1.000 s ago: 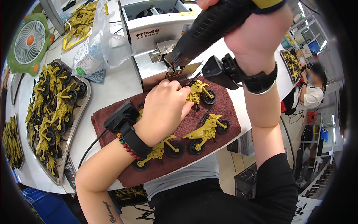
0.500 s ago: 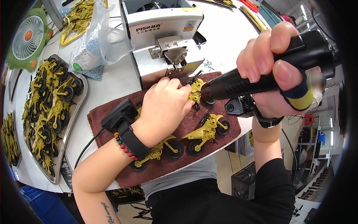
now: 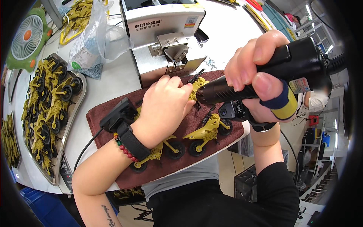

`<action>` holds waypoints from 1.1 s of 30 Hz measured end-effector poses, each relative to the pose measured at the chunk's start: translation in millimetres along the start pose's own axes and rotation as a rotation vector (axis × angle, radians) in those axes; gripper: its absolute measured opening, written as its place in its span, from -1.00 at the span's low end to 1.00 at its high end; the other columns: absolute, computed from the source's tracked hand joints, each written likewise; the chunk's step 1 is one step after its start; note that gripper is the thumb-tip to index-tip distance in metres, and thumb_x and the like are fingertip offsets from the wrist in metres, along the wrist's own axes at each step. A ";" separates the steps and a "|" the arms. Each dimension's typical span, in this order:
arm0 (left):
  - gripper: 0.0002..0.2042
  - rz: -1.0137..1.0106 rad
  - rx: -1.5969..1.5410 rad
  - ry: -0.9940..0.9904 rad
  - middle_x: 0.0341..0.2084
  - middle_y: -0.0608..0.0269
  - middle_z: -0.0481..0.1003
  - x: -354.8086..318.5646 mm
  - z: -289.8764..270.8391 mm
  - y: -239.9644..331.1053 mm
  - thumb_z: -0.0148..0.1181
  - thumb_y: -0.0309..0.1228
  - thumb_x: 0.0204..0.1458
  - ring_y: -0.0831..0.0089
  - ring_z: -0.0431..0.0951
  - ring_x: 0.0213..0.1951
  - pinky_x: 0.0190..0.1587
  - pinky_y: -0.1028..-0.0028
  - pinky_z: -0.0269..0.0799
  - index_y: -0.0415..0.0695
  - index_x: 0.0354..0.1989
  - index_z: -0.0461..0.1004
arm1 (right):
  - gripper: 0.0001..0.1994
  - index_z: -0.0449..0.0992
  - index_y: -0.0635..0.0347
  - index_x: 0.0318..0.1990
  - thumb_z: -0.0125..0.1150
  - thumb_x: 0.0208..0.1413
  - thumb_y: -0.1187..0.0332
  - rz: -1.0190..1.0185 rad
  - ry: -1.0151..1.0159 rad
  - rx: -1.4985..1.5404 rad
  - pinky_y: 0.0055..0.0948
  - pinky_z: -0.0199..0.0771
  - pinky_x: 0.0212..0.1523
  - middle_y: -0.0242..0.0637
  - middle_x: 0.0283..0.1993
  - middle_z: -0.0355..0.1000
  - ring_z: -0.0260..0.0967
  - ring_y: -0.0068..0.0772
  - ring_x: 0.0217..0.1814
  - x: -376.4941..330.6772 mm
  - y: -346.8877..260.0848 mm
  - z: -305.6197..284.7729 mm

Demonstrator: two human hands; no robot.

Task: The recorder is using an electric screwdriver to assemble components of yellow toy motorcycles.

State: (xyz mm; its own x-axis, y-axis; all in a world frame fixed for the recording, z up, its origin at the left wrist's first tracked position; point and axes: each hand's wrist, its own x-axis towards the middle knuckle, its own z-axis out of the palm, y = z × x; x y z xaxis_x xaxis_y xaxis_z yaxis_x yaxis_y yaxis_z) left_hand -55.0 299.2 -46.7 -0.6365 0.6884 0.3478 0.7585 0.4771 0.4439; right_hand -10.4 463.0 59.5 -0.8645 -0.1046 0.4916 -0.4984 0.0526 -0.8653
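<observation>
Left hand (image 3: 165, 106) partly hides toy motorcycle (image 3: 199, 83); contact with power screwdriver (image 3: 297, 58) unclear.

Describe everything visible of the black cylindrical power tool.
The black cylindrical power tool looks plastic, with a ribbed, tapering nose, a pale sticker and a black cable behind. Gripped by the right hand, it slants nose-left over a brown cloth towel, touching or nearly touching a yellow plastic toy motorcycle.

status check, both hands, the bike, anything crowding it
Right hand gripping black power driver, tip at yellow toy motorcycle. Left hand against that motorcycle, partly hiding it. Second motorcycle close by on brown towel.
</observation>
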 end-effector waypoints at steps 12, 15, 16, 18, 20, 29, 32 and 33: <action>-0.71 0.008 0.022 -0.004 -0.43 0.20 0.43 0.2 -1.7 1.2 0.34 -0.33 -0.14 0.22 0.45 -0.28 -0.20 0.30 0.41 -0.14 -0.21 0.57 | -0.89 0.44 0.15 -0.45 0.10 0.06 0.35 -0.490 0.058 0.246 -0.52 0.48 -0.62 -0.23 -0.53 0.41 0.41 -0.46 -0.60 84.1 -9.5 -23.8; -0.71 0.004 0.015 -0.013 -0.43 0.19 0.44 -0.3 -2.0 -1.0 0.33 -0.32 -0.13 0.21 0.46 -0.27 -0.20 0.30 0.41 -0.15 -0.21 0.57 | -0.77 0.45 0.32 -0.39 0.05 0.08 0.29 -0.557 -0.041 0.201 -0.52 0.44 -0.60 -0.20 -0.55 0.38 0.37 -0.43 -0.62 98.7 9.7 -5.3; -0.71 -0.002 0.006 -0.015 -0.42 0.18 0.44 -1.0 -1.7 -3.0 0.32 -0.31 -0.12 0.21 0.46 -0.26 -0.19 0.30 0.41 -0.16 -0.21 0.57 | -0.75 0.45 0.36 -0.38 0.05 0.08 0.29 -0.521 -0.022 0.239 -0.51 0.44 -0.58 -0.19 -0.54 0.37 0.36 -0.42 -0.62 98.6 13.7 3.7; -0.71 0.016 -0.002 -0.006 -0.42 0.18 0.45 0.3 -0.1 -1.3 0.32 -0.30 -0.11 0.21 0.47 -0.25 -0.19 0.30 0.41 -0.16 -0.20 0.57 | -0.74 0.45 0.39 -0.37 0.04 0.09 0.29 -0.486 0.001 0.265 -0.49 0.43 -0.56 -0.17 -0.54 0.36 0.35 -0.40 -0.62 96.3 15.6 6.6; -0.71 0.027 -0.007 0.004 -0.42 0.18 0.45 0.5 -0.3 -0.6 0.32 -0.30 -0.11 0.21 0.47 -0.25 -0.18 0.30 0.41 -0.16 -0.20 0.57 | -0.68 0.44 0.44 -0.37 0.05 0.09 0.25 -0.408 -0.035 0.300 -0.47 0.43 -0.52 -0.17 -0.51 0.37 0.35 -0.39 -0.61 96.0 16.8 7.2; -0.71 0.028 -0.008 0.027 -0.42 0.19 0.45 -0.2 1.1 0.1 0.33 -0.30 -0.12 0.22 0.47 -0.26 -0.21 0.31 0.42 -0.15 -0.21 0.57 | -0.80 0.38 0.25 -0.36 0.22 -0.15 0.42 -0.229 0.170 0.221 -0.39 0.41 -0.58 -0.24 -0.60 0.33 0.29 -0.37 -0.67 52.8 -7.3 -4.4; -0.71 0.028 -0.006 0.032 -0.43 0.20 0.44 0.2 2.6 -1.1 0.33 -0.30 -0.13 0.23 0.47 -0.28 -0.21 0.32 0.42 -0.14 -0.23 0.57 | -0.78 0.34 0.24 -0.34 0.21 -0.18 0.46 -0.049 0.318 0.254 -0.37 0.39 -0.51 -0.21 -0.60 0.32 0.28 -0.32 -0.64 36.3 -14.3 7.9; -0.72 0.028 0.016 0.030 -0.44 0.21 0.44 0.1 3.0 -1.4 0.33 -0.30 -0.13 0.24 0.47 -0.28 -0.21 0.32 0.42 -0.14 -0.23 0.57 | -0.78 0.34 0.24 -0.34 0.21 -0.18 0.46 -0.081 0.312 0.168 -0.37 0.38 -0.49 -0.20 -0.60 0.33 0.29 -0.31 -0.62 32.6 -7.6 7.2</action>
State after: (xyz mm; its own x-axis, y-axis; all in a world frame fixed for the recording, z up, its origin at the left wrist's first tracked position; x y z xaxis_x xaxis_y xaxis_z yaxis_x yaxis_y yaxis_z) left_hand -55.7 300.2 -49.8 -0.6186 0.6852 0.3843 0.7781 0.4665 0.4206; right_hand -34.3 452.0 81.5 -0.8138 0.2076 0.5428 -0.5708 -0.1096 -0.8138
